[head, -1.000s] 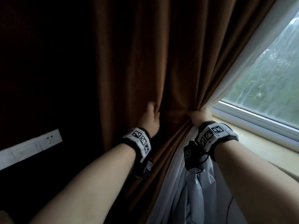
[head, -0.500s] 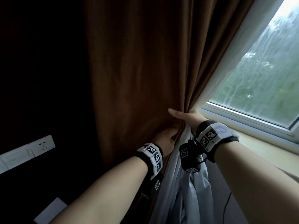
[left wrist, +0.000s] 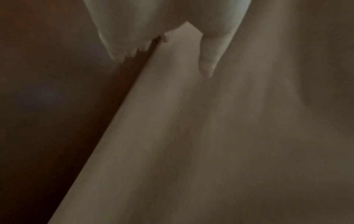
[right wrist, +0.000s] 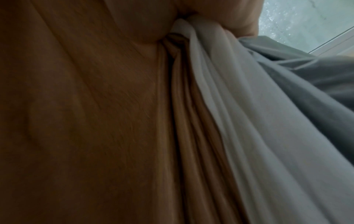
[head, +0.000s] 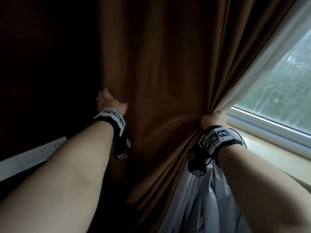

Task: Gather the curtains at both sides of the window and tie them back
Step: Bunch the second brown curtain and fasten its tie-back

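My right hand (head: pixel 212 121) is clamped around the bunched inner edge of the brown curtain (head: pixel 165 68) together with the white sheer curtain (head: pixel 262 64); in the head view its fingers are hidden behind the fabric, and the right wrist view shows only the thumb side and palm pinching the folds at the top of the frame. My left hand (head: pixel 109 101) sits at about 9 o'clock from the right one, at the curtain's outer edge; its fingertips (left wrist: pixel 122 56) curl around that edge with the thumb lying on the front of the cloth, so it grips the curtain too, though the wrist picture is blurred. The brown cloth is stretched between the two hands, then falls in pleats toward 6 o'clock, cut off by the frame. I count one brown curtain, one sheer and one glossy grey lining (head: pixel 207 199) below the right wrist; only this side of the window is in view. Each wrist carries one marker band. At 3 o'clock from the right hand lie the window sill (head: pixel 269 153) and the window (head: pixel 286 91), whose glass is streaked and hazy. At 8 o'clock from the left hand a white wall socket strip (head: pixel 33 157) is partly hidden by my forearm; the wall around it is too dark to read.
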